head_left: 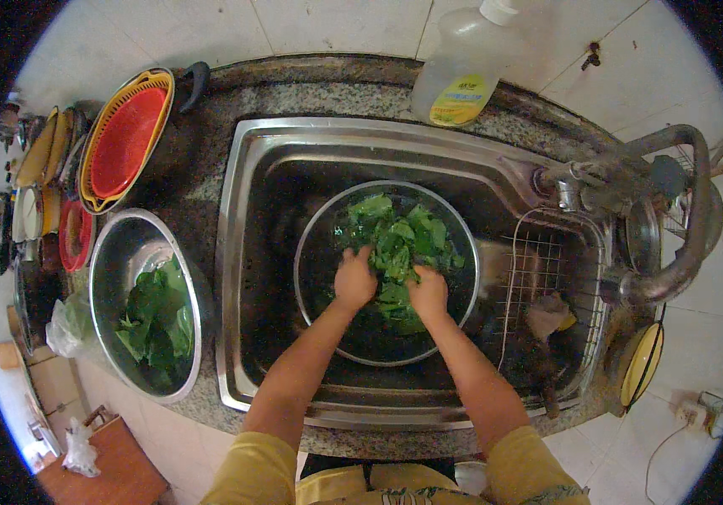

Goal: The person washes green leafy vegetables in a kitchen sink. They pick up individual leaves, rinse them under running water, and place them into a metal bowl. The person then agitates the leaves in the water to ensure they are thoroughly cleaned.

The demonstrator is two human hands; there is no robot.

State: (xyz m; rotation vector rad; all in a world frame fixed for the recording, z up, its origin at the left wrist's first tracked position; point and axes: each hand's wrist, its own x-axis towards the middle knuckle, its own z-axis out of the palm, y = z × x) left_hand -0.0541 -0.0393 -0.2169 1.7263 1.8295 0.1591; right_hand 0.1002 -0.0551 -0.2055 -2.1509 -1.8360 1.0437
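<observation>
Yellow sleeves entering at 6 o'clock, forearms reaching up into steel sink

Left hand and right hand pressing side by side into leafy greens, fingers curling down into wet leaves, loosely gripping bunches; fingertips hidden, so exact closure hard to tell

Greens lying at centre of round steel bowl sitting in sink basin, seemingly in water

Handling, as a judgement: leaves being light, soft, limp, slippery when wet, easily torn; best gathering by stems or scooping from underneath in loose handfuls

Second steel bowl with more greens resting at 9 o'clock on granite counter

Wire rack sitting at 3 o'clock, tap beyond

Red colander leaning at 10 o'clock, clear bottle standing at 12 o'clock
</observation>
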